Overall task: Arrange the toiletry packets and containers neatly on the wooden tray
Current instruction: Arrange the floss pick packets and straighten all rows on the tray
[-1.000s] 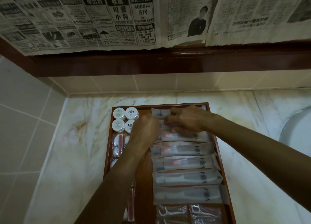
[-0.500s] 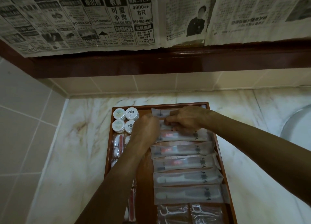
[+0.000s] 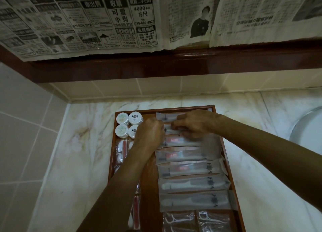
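Both hands work at the far end of the tray (image 3: 226, 155), on the second packet (image 3: 171, 129) from the top of the right-hand column. Left hand (image 3: 149, 132) has fingers curled, pinching the packet's left end. Right hand (image 3: 195, 122) lies over its middle and right part, fingers bent down on it; the exact grip is hidden under the hand.

Step in hand, by my read: squaring this packet into the row. To do it well: keep both ends held, pull it flat, set its long edge parallel to the top packet (image 3: 165, 116) and just overlapping the red packet (image 3: 179, 142) below, left ends lined up with the rest of the column.

Around: four round pots (image 3: 129, 125) in a square at the tray's far left corner, touching each other. Small packets (image 3: 122, 149) run down the left side, partly hidden by the left forearm. Longer packets fill the right column toward the near end, with floss-pick packs (image 3: 196, 221) at the near edge. The tray sits on a marble worktop (image 3: 78, 144); sink (image 3: 308, 127) at right.

In the way: the pots are just beside the left hand and could get nudged. Thin slippery packets below may shift if dragged.
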